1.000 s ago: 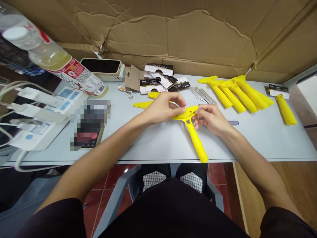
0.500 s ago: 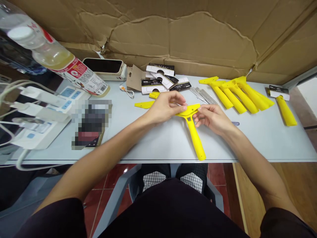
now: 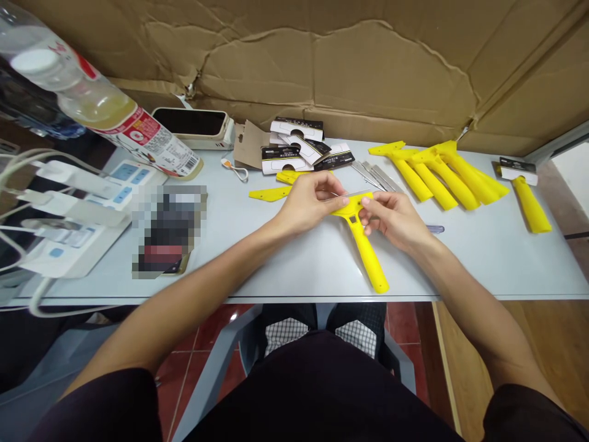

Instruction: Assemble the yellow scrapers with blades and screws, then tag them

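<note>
A yellow plastic scraper (image 3: 367, 253) is held between both hands, its wide head away from me and its handle slanting toward the table's front edge. Along the far edge of the head shows a thin grey metal strip. My left hand (image 3: 309, 202) is closed on the left end of the head, thumb on top. At the right end my right hand (image 3: 391, 216) pinches the head, thumb tip on its face and fingers curled beneath. Beyond my left hand lie yellow flat pieces (image 3: 269, 194). Several metal blades (image 3: 375, 176) lie behind the scraper.
Several yellow scraper handles (image 3: 442, 175) lie at the back right, with a carded one (image 3: 529, 202) farther right. Small black-and-white boxes (image 3: 294, 147) are piled at the back. On the left are a bottle (image 3: 151, 138), a power strip (image 3: 83, 239) and a phone (image 3: 172, 230).
My right thumb has moved from the end of the scraper's head onto its face. The handle's lower end has swung slightly right and away from me. My left hand keeps its grip.
</note>
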`<state>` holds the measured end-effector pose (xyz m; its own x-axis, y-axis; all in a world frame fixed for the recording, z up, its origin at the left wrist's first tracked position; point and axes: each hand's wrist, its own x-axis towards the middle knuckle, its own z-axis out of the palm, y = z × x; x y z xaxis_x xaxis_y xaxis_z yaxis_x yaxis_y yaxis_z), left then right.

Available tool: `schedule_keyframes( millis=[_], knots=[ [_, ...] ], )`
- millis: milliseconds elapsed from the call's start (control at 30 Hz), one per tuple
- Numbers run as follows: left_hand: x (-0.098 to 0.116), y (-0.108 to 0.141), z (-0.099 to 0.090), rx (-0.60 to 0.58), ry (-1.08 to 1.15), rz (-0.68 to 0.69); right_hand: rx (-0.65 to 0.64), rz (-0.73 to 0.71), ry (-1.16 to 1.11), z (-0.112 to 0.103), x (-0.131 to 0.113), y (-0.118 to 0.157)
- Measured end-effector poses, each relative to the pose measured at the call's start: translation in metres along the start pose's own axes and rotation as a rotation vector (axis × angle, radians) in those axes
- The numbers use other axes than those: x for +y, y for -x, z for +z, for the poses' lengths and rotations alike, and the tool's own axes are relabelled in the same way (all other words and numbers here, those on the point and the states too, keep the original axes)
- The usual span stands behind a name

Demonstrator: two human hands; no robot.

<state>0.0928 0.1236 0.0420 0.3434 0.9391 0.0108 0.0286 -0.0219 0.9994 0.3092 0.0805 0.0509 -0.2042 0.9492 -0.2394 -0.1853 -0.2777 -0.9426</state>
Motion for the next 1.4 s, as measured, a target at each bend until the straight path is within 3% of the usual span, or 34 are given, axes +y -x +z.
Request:
schedule_keyframes(
  millis=[133, 333, 567, 1200, 1400],
  knots=[
    [0.002, 0.002, 0.005, 0.049, -0.027, -0.006, 0.031, -0.026, 0.012, 0.001, 0.0, 0.001],
    [0.016, 0.012, 0.003, 0.056, 0.175, -0.275, 0.077, -0.085, -0.015, -0.001, -0.003, 0.001],
    [0.023, 0.017, -0.001, 0.107, 0.212, -0.372, 0.099, -0.074, -0.063, 0.002, -0.002, 0.001],
    [0.019, 0.022, -0.007, 0.091, 0.249, -0.342, 0.112, -0.052, -0.052, 0.005, 0.0, 0.001],
    [0.026, 0.021, -0.008, 0.134, 0.173, -0.341, 0.069, -0.028, 0.1, -0.008, -0.009, -0.001]
  ],
)
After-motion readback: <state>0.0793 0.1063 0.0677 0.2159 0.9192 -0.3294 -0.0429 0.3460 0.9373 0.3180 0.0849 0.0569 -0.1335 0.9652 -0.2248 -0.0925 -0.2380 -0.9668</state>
